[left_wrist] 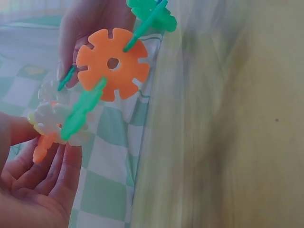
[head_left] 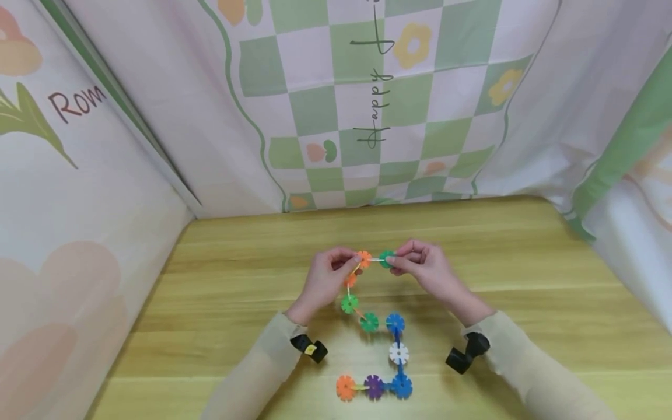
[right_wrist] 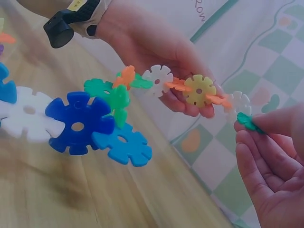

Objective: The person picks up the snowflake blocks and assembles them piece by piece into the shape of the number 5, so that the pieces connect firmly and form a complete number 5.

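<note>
A chain of notched plastic snowflake discs bends over the wooden table, with flat and edge-on discs slotted together. My left hand (head_left: pixel 331 277) pinches the chain near its far end, the thumb at an orange disc (head_left: pixel 364 259). My right hand (head_left: pixel 427 271) holds the green end disc (right_wrist: pixel 248 122) between thumb and fingers. A white disc (right_wrist: pixel 238 105) links it to the part in my left hand. From the left hand the chain runs through green discs (head_left: pixel 370 322) and a blue disc (head_left: pixel 395 323), then a white disc (head_left: pixel 399 353), to a purple disc (head_left: pixel 374 387) and an orange disc (head_left: pixel 345 387).
The wooden table (head_left: pixel 236 262) spreads out around both arms. Behind it hangs a green-and-white checked curtain (head_left: pixel 310 111), and a printed cloth wall (head_left: pixel 63 221) stands at the left. Black wrist cameras (head_left: pixel 462 357) sit on both sleeves.
</note>
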Available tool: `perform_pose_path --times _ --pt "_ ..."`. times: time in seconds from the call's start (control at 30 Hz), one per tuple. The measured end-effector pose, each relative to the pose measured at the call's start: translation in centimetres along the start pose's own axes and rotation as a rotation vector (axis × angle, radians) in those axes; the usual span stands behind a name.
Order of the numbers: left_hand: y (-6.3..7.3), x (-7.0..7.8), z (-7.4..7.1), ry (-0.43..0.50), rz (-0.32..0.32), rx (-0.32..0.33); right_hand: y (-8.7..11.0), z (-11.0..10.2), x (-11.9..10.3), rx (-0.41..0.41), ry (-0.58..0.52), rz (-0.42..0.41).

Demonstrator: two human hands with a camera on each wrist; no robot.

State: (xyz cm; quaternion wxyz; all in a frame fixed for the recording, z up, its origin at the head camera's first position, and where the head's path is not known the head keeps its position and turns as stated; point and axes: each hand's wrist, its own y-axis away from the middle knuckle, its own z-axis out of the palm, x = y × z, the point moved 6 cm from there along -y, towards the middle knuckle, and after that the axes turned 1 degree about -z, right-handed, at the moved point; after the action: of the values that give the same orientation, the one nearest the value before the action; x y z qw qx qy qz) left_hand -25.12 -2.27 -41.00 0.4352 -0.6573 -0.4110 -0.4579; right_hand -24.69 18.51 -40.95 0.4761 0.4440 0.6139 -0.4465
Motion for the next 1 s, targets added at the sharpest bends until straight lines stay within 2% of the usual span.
perform_pose_path --times 0.27,0.4,0.47,0.57,0.7,0.83,1.0 --pt "-0.7 -0.3 -0.4 0.024 -0.015 -0.024 0.1 -1.1 0.1 0.016 0.008 0.002" --pt "-1.2 -0.4 -0.9 0.034 -0.027 -0.019 1.0 -2.2 -0.3 0.052 -0.002 -0.030" --pt "-1.5 -0.4 -1.0 0.042 -0.035 -0.019 1.7 -2.2 -0.5 0.042 0.021 -0.047" --pt "-2.1 -0.6 -1.2 0.051 -0.054 -0.007 3.1 -1.4 -0.7 -0.033 0.069 -0.076" --pt "-2.8 -1.0 -1.4 0.070 -0.086 0.013 5.2 1.1 -0.2 -0.206 0.096 -0.077" --pt "-3.5 -1.8 -1.6 0.049 -0.114 0.021 7.2 3.5 0.5 -0.357 0.165 -0.073" --pt "-4.1 -3.2 -1.8 -0.028 -0.145 0.019 8.9 5.1 1.0 -0.455 0.271 -0.082"
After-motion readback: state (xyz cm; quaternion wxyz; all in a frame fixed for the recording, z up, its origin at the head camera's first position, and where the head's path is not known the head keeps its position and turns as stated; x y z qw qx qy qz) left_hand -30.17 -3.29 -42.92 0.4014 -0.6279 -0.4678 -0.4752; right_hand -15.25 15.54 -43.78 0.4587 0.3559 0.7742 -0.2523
